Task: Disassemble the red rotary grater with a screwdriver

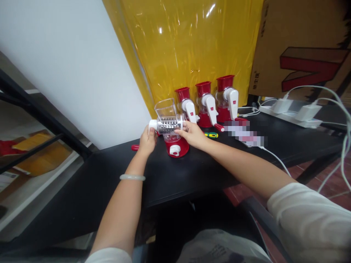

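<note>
A rotary grater [171, 126] with a clear hopper, a metal drum and a red base stands on the black table [115, 182]. My left hand [147, 140] is closed around the white crank end on the drum's left side, with the red crank knob [135, 147] just below it. My right hand [192, 133] grips the drum's right end with curled fingers. A pale bangle [132, 177] sits on my left wrist.
Three assembled red-and-white graters [208, 104] stand in a row behind, against a yellow plastic sheet [186, 44]. A small yellow-green tool [211, 135] lies near my right hand. A power strip with white chargers [290, 111] and cables sits at the right. A cardboard box [301, 47] stands behind.
</note>
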Demonstrator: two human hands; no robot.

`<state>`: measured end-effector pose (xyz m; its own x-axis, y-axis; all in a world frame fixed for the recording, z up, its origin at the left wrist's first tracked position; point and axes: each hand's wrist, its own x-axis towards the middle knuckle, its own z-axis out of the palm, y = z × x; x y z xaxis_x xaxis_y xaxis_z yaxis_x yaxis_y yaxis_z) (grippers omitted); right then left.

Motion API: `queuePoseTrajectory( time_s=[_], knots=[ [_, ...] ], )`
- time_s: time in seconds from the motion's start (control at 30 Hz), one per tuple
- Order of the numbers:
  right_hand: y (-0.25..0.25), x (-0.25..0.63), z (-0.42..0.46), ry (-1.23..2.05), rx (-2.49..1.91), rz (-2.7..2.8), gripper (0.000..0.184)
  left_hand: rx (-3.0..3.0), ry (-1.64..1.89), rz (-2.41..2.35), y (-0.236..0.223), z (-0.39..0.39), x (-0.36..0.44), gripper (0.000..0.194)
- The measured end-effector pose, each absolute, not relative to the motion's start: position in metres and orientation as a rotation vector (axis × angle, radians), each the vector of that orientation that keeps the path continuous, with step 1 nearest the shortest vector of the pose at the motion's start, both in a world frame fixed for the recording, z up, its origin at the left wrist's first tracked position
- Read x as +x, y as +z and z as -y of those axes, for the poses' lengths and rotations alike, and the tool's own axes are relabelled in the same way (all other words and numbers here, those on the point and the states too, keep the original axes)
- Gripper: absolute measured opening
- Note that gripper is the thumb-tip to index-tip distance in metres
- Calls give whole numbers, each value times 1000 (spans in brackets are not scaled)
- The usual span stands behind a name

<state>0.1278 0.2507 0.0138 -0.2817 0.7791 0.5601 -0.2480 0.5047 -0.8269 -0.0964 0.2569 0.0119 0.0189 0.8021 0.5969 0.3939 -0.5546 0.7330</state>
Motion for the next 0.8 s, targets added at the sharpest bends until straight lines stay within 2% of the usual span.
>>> queuePoseTrajectory(
  time_s=[0.37, 0.8],
  knots=[
    [7, 124, -255, 1048, -499, 1547, 18, 1895, 1557, -1205, 17, -253, -92, 67],
    [7, 125, -254, 1014, -543, 1557, 21, 1890, 1648, -1264, 9, -258, -87, 66]
  ],
)
